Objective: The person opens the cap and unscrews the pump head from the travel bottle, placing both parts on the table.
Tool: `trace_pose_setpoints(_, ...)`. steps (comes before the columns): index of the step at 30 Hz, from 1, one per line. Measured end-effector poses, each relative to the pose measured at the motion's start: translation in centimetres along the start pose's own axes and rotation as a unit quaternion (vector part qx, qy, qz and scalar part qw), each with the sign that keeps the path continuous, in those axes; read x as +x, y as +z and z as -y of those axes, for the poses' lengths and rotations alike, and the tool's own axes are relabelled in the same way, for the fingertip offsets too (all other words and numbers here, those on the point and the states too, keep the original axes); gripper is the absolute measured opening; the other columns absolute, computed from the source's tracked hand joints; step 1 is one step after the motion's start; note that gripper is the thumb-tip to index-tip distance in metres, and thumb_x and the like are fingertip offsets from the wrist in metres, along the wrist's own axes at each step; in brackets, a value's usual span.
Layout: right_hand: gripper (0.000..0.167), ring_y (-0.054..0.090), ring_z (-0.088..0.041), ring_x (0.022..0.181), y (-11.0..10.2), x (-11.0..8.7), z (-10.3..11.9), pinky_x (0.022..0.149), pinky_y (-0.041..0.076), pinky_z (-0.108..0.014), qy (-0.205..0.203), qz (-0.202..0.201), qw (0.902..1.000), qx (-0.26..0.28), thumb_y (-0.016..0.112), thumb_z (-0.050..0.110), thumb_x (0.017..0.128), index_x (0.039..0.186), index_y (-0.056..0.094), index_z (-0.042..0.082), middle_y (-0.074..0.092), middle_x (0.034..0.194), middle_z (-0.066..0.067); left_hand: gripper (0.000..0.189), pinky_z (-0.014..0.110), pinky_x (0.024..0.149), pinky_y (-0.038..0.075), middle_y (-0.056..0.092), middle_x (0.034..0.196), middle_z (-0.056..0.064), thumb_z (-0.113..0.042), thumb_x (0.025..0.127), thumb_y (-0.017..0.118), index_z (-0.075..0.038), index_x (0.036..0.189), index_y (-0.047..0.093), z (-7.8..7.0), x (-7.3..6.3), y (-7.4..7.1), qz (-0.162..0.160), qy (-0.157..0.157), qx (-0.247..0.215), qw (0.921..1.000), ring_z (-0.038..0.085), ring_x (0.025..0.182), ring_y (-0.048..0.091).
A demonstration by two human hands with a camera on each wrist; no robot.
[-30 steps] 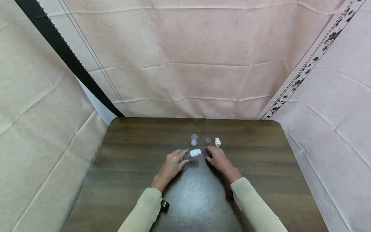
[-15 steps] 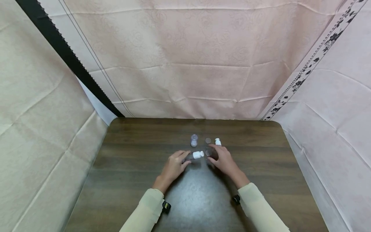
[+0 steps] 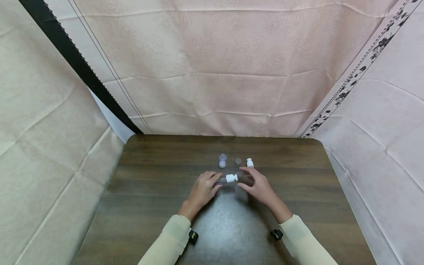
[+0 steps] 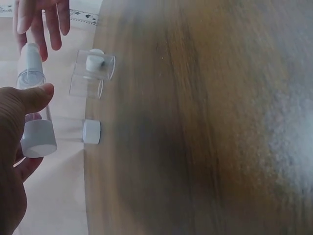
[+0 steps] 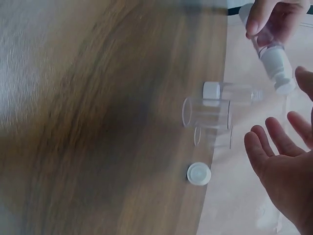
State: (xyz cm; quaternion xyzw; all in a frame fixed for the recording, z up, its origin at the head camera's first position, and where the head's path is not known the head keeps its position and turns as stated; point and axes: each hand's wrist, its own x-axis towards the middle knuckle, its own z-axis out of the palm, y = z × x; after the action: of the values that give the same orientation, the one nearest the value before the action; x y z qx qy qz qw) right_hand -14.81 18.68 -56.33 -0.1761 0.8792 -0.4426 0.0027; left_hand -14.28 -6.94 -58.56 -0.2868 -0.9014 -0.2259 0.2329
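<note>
My left hand (image 3: 202, 189) grips a clear pump bottle (image 3: 231, 178) between thumb and fingers, lifted and tilted with its white pump head toward my right hand. In the left wrist view, the bottle's white base (image 4: 39, 138) shows below the thumb. My right hand (image 3: 260, 186) holds nothing. Its fingers are spread and relaxed beside the pump head (image 5: 277, 66), apart from it. Behind the hands stand a clear bottle with a white base (image 3: 222, 161), two clear caps, one of them a wide clear cap (image 5: 208, 113), and a white pump head (image 3: 250, 162).
The brown wooden table (image 3: 159, 162) has rounded far corners. A pale patterned cloth (image 3: 212, 92) hangs behind its far edge, with more cloth at both sides. Black bands with small devices sit at both wrists.
My left hand has carried the bottle slightly right and nearer to me. My right hand has drawn back to the right, away from the clear cap it was beside, its fingers spreading wider.
</note>
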Motion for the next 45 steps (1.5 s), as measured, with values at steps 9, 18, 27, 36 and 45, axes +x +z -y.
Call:
trace_pose_setpoints(9, 0.044, 0.070, -0.030, 0.112, 0.8, 0.0, 0.6, 0.094, 0.059, -0.036, 0.050, 0.004, 0.9929, 0.108, 0.077, 0.014, 0.094, 0.134, 0.063, 0.004, 0.070, 0.128, -0.018, 0.042, 0.036, 0.081, 0.055, 0.073, 0.104, 0.005, -0.016, 0.078, 0.091, -0.007, 0.117, 0.077, -0.7, 0.6, 0.5, -0.009, 0.038, 0.025, 0.9989, 0.021, 0.094, 0.068)
trace_pose_setpoints(18, 0.029, 0.063, -0.017, 0.094, 1.2, 0.1, 0.5, 0.078, 0.054, -0.025, 0.109, 0.012, 0.9882, 0.107, 0.068, 0.019, 0.101, 0.127, 0.069, 0.006, 0.072, 0.115, -0.011, 0.042, 0.034, 0.083, 0.053, 0.072, 0.105, 0.004, -0.015, 0.079, 0.089, -0.008, 0.119, 0.076, -1.4, 0.8, 1.2, -0.003, 0.061, 0.045, 0.9971, 0.020, 0.096, 0.066)
trace_pose_setpoints(27, 0.018, 0.066, -0.033, 0.088, 1.3, 0.0, 0.2, 0.074, 0.059, -0.048, 0.143, 0.021, 0.9815, 0.125, 0.066, 0.017, 0.102, 0.115, 0.074, 0.007, 0.072, 0.095, -0.010, 0.041, 0.032, 0.078, 0.052, 0.072, 0.105, 0.004, -0.016, 0.080, 0.090, -0.009, 0.118, 0.076, -1.9, 1.0, 1.4, -0.004, 0.066, 0.043, 0.9969, 0.018, 0.094, 0.066)
trace_pose_setpoints(36, 0.018, 0.061, -0.009, 0.080, 1.2, -0.1, 0.4, 0.069, 0.051, -0.021, 0.114, -0.023, 0.9885, 0.098, 0.072, 0.015, 0.098, 0.112, 0.077, 0.006, 0.076, 0.102, -0.011, 0.041, 0.033, 0.077, 0.053, 0.074, 0.103, 0.004, -0.017, 0.080, 0.089, -0.007, 0.118, 0.076, -2.2, 1.3, 1.3, -0.005, 0.057, 0.019, 0.9982, 0.018, 0.093, 0.066)
trace_pose_setpoints(45, 0.019, 0.070, -0.018, 0.095, 1.5, -0.5, 0.5, 0.078, 0.057, -0.022, 0.053, -0.065, 0.9947, 0.060, 0.079, 0.015, 0.092, 0.110, 0.079, 0.011, 0.078, 0.108, -0.007, 0.043, 0.038, 0.085, 0.058, 0.075, 0.105, 0.005, -0.020, 0.084, 0.088, -0.007, 0.122, 0.075, -2.2, 1.0, 1.3, 0.019, 0.026, -0.003, 0.9995, 0.020, 0.095, 0.070)
